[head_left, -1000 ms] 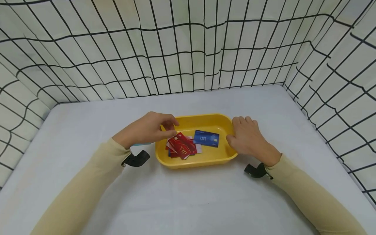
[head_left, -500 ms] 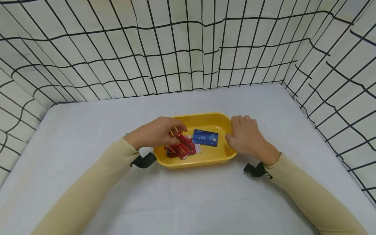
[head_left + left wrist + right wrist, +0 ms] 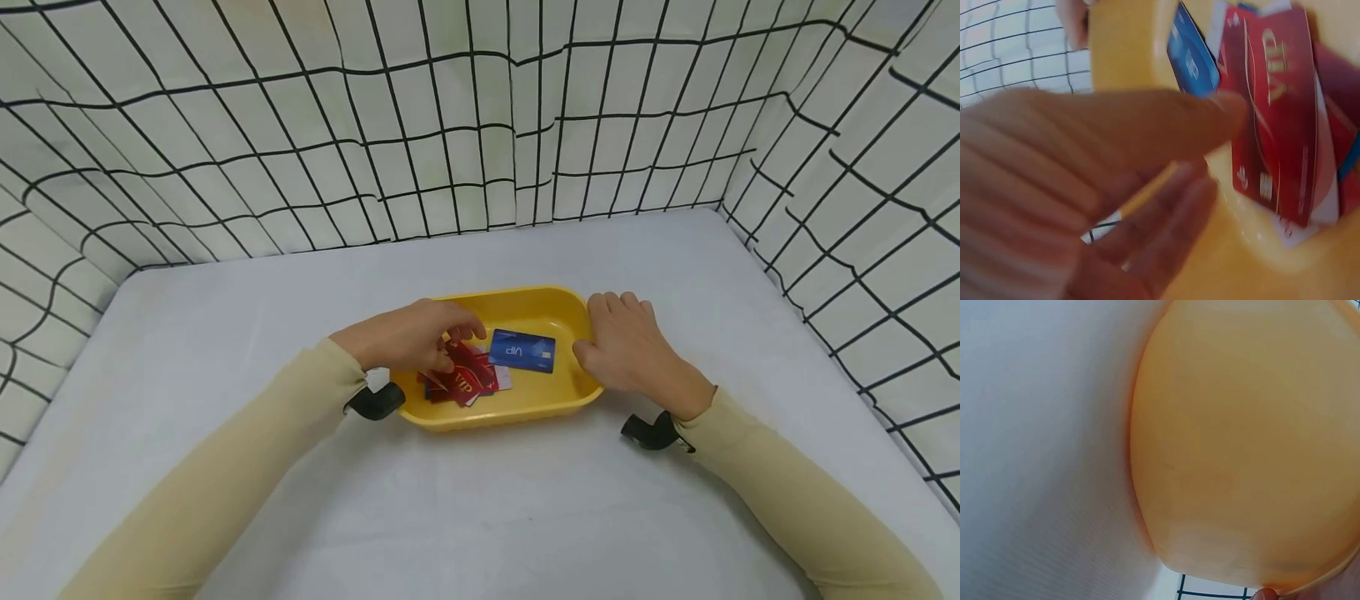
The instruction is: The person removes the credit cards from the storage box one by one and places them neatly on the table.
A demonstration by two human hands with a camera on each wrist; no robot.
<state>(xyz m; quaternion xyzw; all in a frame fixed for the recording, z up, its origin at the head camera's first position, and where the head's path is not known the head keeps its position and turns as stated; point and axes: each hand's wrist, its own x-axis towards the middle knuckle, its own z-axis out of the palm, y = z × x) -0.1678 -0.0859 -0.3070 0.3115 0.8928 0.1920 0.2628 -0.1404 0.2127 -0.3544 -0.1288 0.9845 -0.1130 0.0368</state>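
Head: your left hand [image 3: 420,335], thumb and fingers apart, is over the tray [image 3: 536,402], red cards [image 3: 467,382] by its fingertips; your right hand [image 3: 632,348] grips the far end. Left wrist: cards beyond your thumb. Right wrist: tray close up.

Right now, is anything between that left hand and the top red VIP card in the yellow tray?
Nothing visible stands between them. The left hand reaches over the rim of the yellow tray, and in the left wrist view its thumb overlaps the red VIP card; whether they touch is unclear. The blue card lies to one side.
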